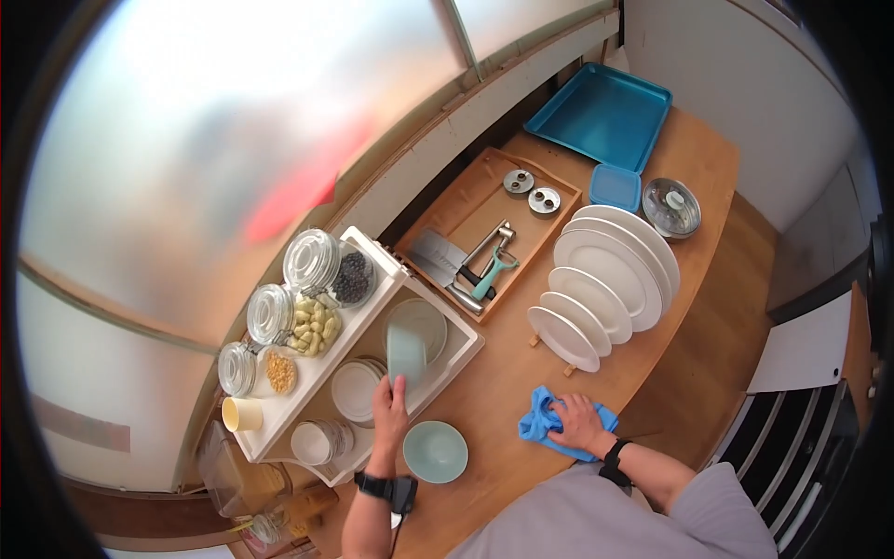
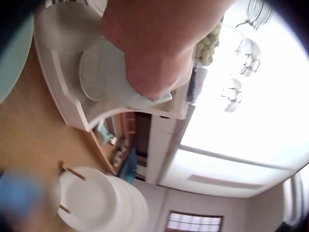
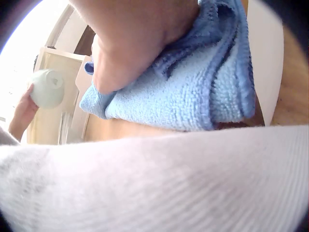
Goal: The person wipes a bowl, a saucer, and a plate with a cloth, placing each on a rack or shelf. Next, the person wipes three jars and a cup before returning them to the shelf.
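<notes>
My left hand grips a pale green bowl by its edge, the thumb on the near side. Tipped on its side, that bowl is over the lower part of a white two-tier shelf; its foot ring faces the right wrist view, where the bowl shows at the left. A second pale green bowl stands upright on the wooden table, beside my left wrist. My right hand holds a bunched blue cloth on the table near its front edge, fingers bent into the fabric.
White dishes and stacked small bowls sit in the shelf. Jars and a yellow cup line its upper tier. White plates stand in a rack. Behind are a wooden tray with a knife and peeler, and a blue tray.
</notes>
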{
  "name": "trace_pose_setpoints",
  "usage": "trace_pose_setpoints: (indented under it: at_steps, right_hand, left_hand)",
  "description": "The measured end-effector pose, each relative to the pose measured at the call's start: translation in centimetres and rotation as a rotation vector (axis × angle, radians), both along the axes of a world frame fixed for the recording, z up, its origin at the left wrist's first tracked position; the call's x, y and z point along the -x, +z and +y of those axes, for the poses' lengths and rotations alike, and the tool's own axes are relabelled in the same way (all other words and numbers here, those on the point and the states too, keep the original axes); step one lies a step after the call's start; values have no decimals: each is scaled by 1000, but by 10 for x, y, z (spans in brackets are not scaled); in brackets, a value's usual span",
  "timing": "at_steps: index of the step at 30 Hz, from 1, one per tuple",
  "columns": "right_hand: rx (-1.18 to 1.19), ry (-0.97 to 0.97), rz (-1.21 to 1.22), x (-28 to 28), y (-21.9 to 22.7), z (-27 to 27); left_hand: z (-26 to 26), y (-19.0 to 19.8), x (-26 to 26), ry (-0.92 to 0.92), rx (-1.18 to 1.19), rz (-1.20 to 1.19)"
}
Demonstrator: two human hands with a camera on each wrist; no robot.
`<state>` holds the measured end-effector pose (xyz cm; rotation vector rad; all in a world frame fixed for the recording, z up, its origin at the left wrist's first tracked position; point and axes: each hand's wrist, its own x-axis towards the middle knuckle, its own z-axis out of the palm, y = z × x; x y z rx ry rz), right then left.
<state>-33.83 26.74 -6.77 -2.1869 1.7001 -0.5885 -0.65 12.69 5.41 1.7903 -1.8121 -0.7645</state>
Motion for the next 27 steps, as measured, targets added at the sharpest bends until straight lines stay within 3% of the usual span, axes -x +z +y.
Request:
trace_pose_setpoints:
  at_steps: [2,3,5,9,10,12,14,15,17,18,20,25,27]
  right_hand:
    - [-40,4,-21,0,10,-2]
    - [-35,18,-16,0,12,-3]
    - [-51,67,-26,1,14,-2]
    - [-214,94,35,-5,1,1]
    - [-300,87,-78,-9,11,-2]
    - [-387,100,-177,-24,45,-8]
    - [-389,149,-499,-46,108,-12]
    - [-391,165,-485,-53,138,-11]
    - [-512,438,-683,-69,188,-9]
    - [-510,443,-671,-80,200,-6]
    - [-264,753,-730,-103,215,-1]
    - [-85,623,-819,-130,215,-3]
    - [-215,343,-981,-133,203,-6]
  left_hand:
    - [41,24,8,184,54,631]
    - [61,34,11,196,63,636]
    - [101,50,14,339,-105,1174]
    - [174,57,16,436,-174,1271]
    - [190,57,15,454,-199,1267]
    - [216,56,16,498,-207,1255]
    - [236,52,15,510,-193,1245]
    - [244,51,15,502,-197,1221]
    - [252,54,20,475,-186,1199]
    - [254,55,21,437,-186,1161]
    - [260,53,17,367,-183,1159]
    - [255,86,22,218,6,1026]
    - [254,93,22,258,84,1010]
